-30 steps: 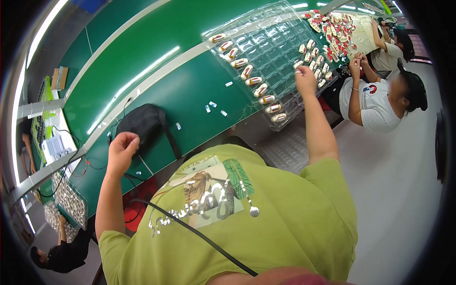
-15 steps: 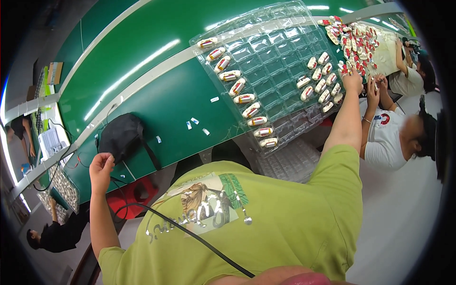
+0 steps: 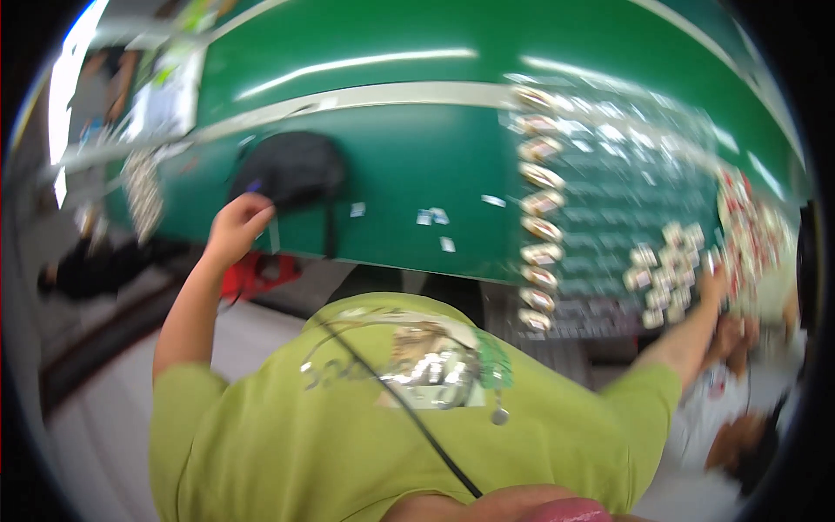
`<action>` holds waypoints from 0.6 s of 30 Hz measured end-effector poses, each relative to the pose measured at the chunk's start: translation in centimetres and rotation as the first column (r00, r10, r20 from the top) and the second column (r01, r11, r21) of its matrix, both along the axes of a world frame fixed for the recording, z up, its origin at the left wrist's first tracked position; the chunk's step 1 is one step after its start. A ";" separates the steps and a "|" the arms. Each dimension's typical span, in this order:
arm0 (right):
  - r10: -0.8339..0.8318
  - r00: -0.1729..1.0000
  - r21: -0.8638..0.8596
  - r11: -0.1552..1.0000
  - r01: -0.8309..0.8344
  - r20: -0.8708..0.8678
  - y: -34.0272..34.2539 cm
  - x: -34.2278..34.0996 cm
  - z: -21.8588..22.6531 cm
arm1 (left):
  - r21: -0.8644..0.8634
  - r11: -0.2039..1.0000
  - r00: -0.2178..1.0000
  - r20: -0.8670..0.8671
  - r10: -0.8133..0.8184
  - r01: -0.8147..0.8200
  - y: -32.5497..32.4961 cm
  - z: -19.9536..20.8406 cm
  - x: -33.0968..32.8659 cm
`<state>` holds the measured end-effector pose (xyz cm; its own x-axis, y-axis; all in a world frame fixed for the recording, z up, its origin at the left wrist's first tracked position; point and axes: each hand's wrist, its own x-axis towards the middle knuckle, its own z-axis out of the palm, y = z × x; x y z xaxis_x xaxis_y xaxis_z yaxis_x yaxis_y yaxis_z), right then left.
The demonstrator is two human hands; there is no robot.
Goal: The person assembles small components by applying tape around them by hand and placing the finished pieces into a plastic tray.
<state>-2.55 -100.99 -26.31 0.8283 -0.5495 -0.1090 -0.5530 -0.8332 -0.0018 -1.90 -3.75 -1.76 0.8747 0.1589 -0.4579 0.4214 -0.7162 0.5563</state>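
Observation:
My left hand (image 3: 239, 228) is raised beside a black bag (image 3: 291, 170) on the green table. Its fingers are curled with the tips pressed together; a small blue spot (image 3: 254, 186) shows just above them, too blurred to name. My right hand (image 3: 713, 285) is at the right side of a clear plastic tray (image 3: 600, 209), next to a pile of red and white pieces (image 3: 739, 230). Motion smears its fingers, and something whitish shows at their tips. White rounded pieces (image 3: 543, 176) with coloured bands fill the tray's left column, and several more (image 3: 670, 268) are grouped at its lower right.
Small white slips (image 3: 424, 217) lie on the green table (image 3: 391, 174) between bag and tray. A red stool (image 3: 261, 274) stands below the table edge. A black cable (image 3: 400, 400) crosses my shirt. A co-worker (image 3: 718, 409) sits close on my right; another person (image 3: 96, 270) is far left.
The view has swung right, blurring the picture. My right hand was at the edge of the pile and now appears lower, by the tray's right side. My left hand stays near the bag, fingers still together.

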 end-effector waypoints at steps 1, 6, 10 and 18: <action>0.096 0.986 -0.003 0.995 -0.097 0.139 -5.9 -3.7 1.5 | -0.027 0.999 0.999 -0.030 -0.045 0.044 -0.2 -1.4 1.5; 0.107 0.993 -0.203 0.973 -0.114 -0.043 -4.3 1.5 -1.9 | 0.095 0.995 0.999 -0.010 0.035 -0.034 -0.9 -0.7 -1.1; -0.080 0.997 0.028 0.996 0.080 -0.010 -2.1 1.0 1.8 | 0.109 0.993 0.998 0.015 -0.057 0.055 -0.6 -0.6 -0.5; -0.168 0.969 0.637 0.770 0.016 0.179 0.9 0.0 8.5 | 0.080 0.997 0.999 -0.032 0.010 -0.007 0.2 1.3 0.0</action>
